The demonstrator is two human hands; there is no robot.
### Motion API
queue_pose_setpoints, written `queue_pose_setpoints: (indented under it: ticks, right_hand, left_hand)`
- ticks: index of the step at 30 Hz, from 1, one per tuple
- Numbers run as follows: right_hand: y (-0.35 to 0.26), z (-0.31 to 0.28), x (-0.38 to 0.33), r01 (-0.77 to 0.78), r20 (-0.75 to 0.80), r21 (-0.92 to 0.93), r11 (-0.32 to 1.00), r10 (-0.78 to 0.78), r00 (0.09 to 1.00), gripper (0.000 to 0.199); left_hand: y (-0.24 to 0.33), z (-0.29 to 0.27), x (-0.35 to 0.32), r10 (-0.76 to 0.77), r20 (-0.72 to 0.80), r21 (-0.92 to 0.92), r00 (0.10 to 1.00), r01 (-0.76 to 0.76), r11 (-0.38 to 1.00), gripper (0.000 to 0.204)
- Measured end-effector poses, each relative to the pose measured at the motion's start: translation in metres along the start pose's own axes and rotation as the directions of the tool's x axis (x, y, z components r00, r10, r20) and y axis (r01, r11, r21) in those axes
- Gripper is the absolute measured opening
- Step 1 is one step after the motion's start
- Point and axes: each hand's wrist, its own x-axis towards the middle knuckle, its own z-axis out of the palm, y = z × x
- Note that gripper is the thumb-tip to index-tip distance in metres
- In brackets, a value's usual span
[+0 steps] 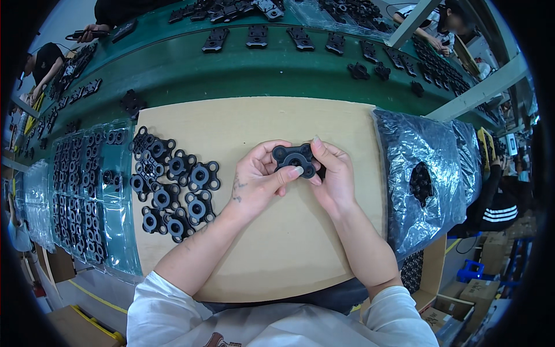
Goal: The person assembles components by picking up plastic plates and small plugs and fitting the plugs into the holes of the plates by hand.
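Both my hands hold one black four-lobed plastic part (pixel 293 156) above the middle of the cardboard sheet. My left hand (pixel 261 173) grips it from the left, its thumb pressed on the round centre. On the other side, my right hand (pixel 334 173) pinches the part's right edge between thumb and fingers. Part of its underside is hidden by my fingers. Left of my hands lies a loose cluster of similar black parts with ring-shaped centres (pixel 200 176), some overlapping.
The cardboard sheet (pixel 312 243) covers my workplace. A clear blister tray (pixel 124 191) of black parts lies left; a plastic bag (pixel 404 173) of dark parts lies right. Beyond runs a green conveyor (pixel 248 75) with black parts. A metal post (pixel 474 92) slants at right. Co-workers sit farther off.
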Motion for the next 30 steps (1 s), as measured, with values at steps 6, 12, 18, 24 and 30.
queue_pose_setpoints:
  ticks: [6,12,18,24,30]
  right_hand:
    - [-0.008,0.005,0.006,-0.069,0.007,-0.055,0.996,0.070,0.998,0.021]
    - [-0.029,-0.011,0.016,-0.158,0.154,-0.390,0.907,0.233,0.960,0.023]
    - [-0.052,-0.039,0.029,-0.269,0.266,0.677,0.686,0.112,0.957,0.020]
    - [-0.053,-0.042,0.029,-0.230,0.009,0.768,0.598,0.349,0.937,0.022]
    - [-0.033,-0.062,0.041,-0.621,0.563,0.670,0.407,0.266,0.782,0.024]
  left_hand:
    - [-0.003,-0.006,0.002,0.004,0.007,-0.004,1.000,-0.004,1.000,0.043]
    - [-0.001,-0.006,0.002,0.001,0.007,-0.083,1.000,0.000,0.997,0.042]
    - [-0.015,-0.003,0.003,0.035,0.024,0.040,0.999,-0.036,0.999,0.043]
    - [-0.029,-0.004,-0.005,0.068,0.220,0.510,0.973,-0.174,0.842,0.035]
    - [-0.023,0.013,-0.024,0.201,0.394,0.816,0.897,-0.441,0.374,0.027]
